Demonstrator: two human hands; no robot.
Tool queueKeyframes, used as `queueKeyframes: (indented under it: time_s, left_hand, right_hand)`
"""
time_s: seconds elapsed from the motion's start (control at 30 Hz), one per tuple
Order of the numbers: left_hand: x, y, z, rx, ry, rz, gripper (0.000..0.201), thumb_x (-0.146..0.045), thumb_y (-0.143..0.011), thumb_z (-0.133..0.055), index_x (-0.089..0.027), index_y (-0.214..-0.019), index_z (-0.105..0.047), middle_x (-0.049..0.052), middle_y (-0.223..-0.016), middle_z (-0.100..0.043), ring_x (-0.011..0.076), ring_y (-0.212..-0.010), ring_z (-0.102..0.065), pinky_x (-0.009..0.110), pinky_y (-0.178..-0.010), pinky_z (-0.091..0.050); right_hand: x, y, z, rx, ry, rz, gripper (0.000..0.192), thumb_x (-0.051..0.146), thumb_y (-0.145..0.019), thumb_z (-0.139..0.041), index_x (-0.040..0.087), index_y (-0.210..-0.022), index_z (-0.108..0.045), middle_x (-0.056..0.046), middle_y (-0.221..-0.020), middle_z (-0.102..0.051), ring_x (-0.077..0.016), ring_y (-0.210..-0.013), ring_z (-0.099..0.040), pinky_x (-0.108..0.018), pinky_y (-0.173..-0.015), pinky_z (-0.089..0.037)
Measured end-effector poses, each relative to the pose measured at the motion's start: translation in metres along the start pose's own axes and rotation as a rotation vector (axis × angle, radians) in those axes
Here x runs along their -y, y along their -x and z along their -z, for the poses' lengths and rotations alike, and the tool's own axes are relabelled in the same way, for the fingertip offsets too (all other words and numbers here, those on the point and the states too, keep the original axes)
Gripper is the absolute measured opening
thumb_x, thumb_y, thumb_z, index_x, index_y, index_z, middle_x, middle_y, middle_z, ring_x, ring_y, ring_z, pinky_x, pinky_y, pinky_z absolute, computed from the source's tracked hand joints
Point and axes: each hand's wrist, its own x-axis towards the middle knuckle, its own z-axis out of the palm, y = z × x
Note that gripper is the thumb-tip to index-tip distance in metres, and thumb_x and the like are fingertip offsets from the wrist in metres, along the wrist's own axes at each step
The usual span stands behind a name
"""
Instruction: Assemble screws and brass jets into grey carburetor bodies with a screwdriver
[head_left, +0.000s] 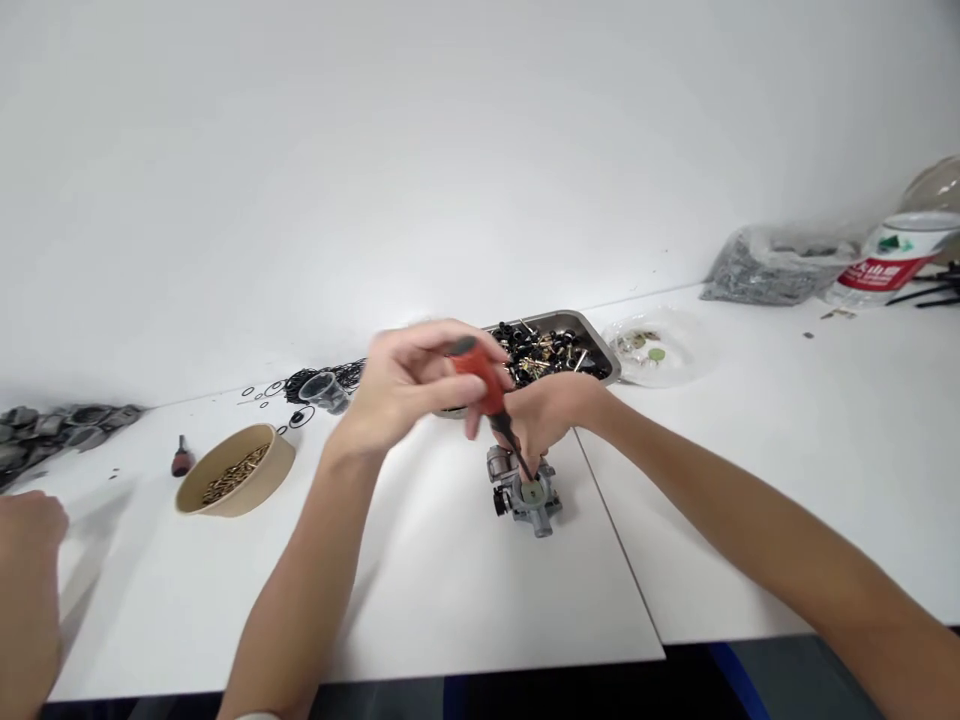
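My left hand [409, 385] grips the orange handle of a screwdriver [487, 395], whose dark shaft slants down to the right onto a small grey metal part [525, 497] that stands on the white table [465, 590]. My right hand [551, 410] rests on the far side of that metal part and holds it still, fingers curled over its top. The screwdriver tip meets a round brass-coloured spot on the part. The left hand is blurred.
A metal tray [592, 335] of black and brass small parts sits behind the hands. A brown bowl [238, 470] of screws, a small red-handled tool [181, 458], black O-rings [315, 380] and a clear cup [324, 392] lie left. Another person's hand [26, 570] shows at far left.
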Motion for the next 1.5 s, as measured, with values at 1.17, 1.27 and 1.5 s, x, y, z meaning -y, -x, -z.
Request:
queueKeyframes:
  time_s: [1.17,1.27,1.5]
  left_hand:
    - [0.110,0.179,0.044,-0.495,-0.527,0.539,0.050,-0.062,-0.077,-0.054,-0.018,-0.100,-0.059,0.002,-0.069,-0.063,0.0214,-0.071,-0.059,0.033,-0.073,-0.042]
    - [0.110,0.179,0.045,-0.484,-0.557,0.543,0.051,-0.061,-0.076,-0.052,-0.019,-0.105,-0.058,0.002,-0.070,-0.064,0.0226,-0.073,-0.061,0.034,-0.076,-0.043]
    - [0.106,0.182,0.041,-0.475,-0.629,0.532,0.045,-0.059,-0.074,-0.054,-0.020,-0.096,-0.063,0.008,-0.097,-0.070,0.0272,-0.091,-0.063,0.037,-0.084,-0.047]
  right_hand:
    - [-0.073,0.177,-0.100,-0.719,0.174,-0.224,0.026,0.015,-0.074,-0.069,0.013,-0.097,-0.057,-0.008,-0.102,-0.059,-0.0184,-0.088,-0.056,-0.024,-0.071,-0.039]
    - [-0.114,0.215,-0.105,-0.812,0.175,-0.354,0.025,0.008,-0.074,-0.062,0.012,-0.098,-0.059,-0.011,-0.105,-0.058,-0.0190,-0.090,-0.056,-0.025,-0.077,-0.039]
    - [-0.214,0.281,-0.116,-0.998,0.163,-0.626,0.020,0.011,-0.082,-0.062,0.009,-0.102,-0.061,-0.009,-0.106,-0.060,-0.0167,-0.092,-0.057,-0.030,-0.085,-0.044]
